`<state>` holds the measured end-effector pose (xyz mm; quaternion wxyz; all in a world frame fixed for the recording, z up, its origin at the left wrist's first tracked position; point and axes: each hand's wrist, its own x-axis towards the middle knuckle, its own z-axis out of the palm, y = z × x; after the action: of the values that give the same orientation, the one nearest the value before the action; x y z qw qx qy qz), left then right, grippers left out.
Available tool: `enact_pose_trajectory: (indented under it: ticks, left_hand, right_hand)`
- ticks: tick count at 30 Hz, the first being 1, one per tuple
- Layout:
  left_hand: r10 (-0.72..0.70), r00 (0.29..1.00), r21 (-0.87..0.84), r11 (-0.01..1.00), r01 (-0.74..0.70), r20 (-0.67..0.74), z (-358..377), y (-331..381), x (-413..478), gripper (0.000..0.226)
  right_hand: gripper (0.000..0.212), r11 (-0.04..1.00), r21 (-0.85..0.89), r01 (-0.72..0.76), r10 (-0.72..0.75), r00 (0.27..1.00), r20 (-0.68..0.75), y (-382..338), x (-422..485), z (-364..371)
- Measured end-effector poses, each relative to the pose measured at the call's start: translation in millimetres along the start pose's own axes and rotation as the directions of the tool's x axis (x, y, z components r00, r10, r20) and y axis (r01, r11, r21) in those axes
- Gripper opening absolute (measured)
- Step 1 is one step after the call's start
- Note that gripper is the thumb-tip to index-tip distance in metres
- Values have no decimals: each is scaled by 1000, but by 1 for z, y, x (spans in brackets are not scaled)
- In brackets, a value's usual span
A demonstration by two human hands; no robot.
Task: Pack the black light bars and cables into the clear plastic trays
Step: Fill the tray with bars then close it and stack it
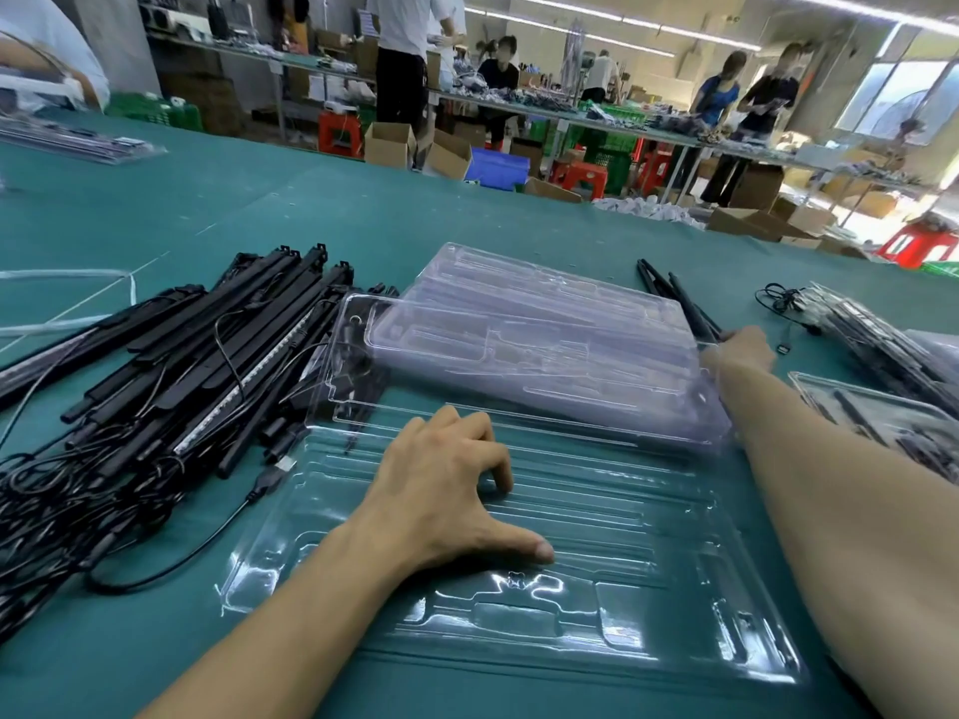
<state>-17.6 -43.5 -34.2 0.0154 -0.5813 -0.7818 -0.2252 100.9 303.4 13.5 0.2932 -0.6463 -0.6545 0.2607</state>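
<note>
- Your left hand (441,490) sits on the near clear tray (648,589). The fingers are bent with their tips pressing the moulded ridges, the thumb is stretched flat, and it grips nothing.
- That tray lies flat on the green counter (363,210) right in front of you, its slots bare.
- Your right hand (744,350) reaches far right, past the tray's corner, to the near ends of a few black light bars (680,298). It touches them. The fingers are mostly hidden behind the wrist, so I cannot tell whether it has closed on them.
- A stack of clear trays (545,324) lies just behind the near tray, overlapping its far edge.
- The main pile of black light bars (207,355) is to your left, beside the stack. Some of its ends lie under the tray rim.
- Tangled black cables (78,511) spill from that pile toward the near left, and one plug end touches the near tray's left edge.
- Filled trays (877,339) lie at the far right, with black parts inside.
</note>
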Motion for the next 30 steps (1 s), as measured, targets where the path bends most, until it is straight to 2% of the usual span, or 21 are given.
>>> enact_pose_trajectory:
  ticks: [4, 5, 7, 9, 13, 15, 18, 19, 21, 24, 27, 28, 30]
  left_hand:
    - [2, 1000, 7, 1000, -2, -11, 0, 0, -1, 78]
    - [7, 1000, 12, 1000, -7, -11, 0, 0, -1, 78]
    - [12, 1000, 26, 1000, -11, -5, -1, 1, 0, 78]
    - [12, 1000, 27, 1000, -12, -11, -1, 1, 0, 79]
    - [27, 999, 36, 999, -26, -35, -1, 2, -2, 80]
    - [25, 999, 40, 999, -24, -27, -1, 2, -3, 80]
    - [32, 999, 35, 999, -31, -24, -2, 2, -1, 78]
    - [32, 999, 32, 999, -31, -22, -2, 3, -1, 78]
    - [32, 999, 31, 999, -31, -26, -3, 2, 0, 78]
    - [34, 999, 47, 998, -33, -19, -3, 3, -1, 80]
    - [16, 1000, 48, 999, -16, -7, -6, 5, -3, 79]
    - [17, 1000, 62, 998, -17, -11, -7, 5, -4, 78]
    - [38, 999, 92, 995, -37, -15, -8, 7, -6, 79]
  right_hand:
    - [50, 958, 165, 233, -193, 954, -228, -17, -15, -8]
    - [53, 937, 196, 290, -236, 937, -257, -18, -17, -12]
    - [47, 902, 247, 354, -302, 926, -226, -20, -22, -19]
    - [35, 866, 375, 332, -281, 942, -184, -21, -25, -24]
    - [33, 758, 638, 140, -124, 990, -70, -24, -33, -43]
    - [33, 736, 672, 86, -100, 995, -18, -28, -37, -51]
    - [31, 795, 570, 208, -166, 978, -126, -31, -54, -57]
    - [30, 808, 514, 288, -216, 957, -196, -32, -63, -58]
    - [37, 768, 458, 447, -369, 894, -253, -38, -87, -57]
    - [62, 676, 369, 638, -616, 764, -192, -50, -126, -57]
    - [82, 558, 266, 786, -802, 593, -71, -62, -164, -54]
    - [80, 501, 214, 839, -852, 521, -47, -65, -178, -53]
    - [54, 357, 54, 932, -926, 361, -107, -72, -203, -49]
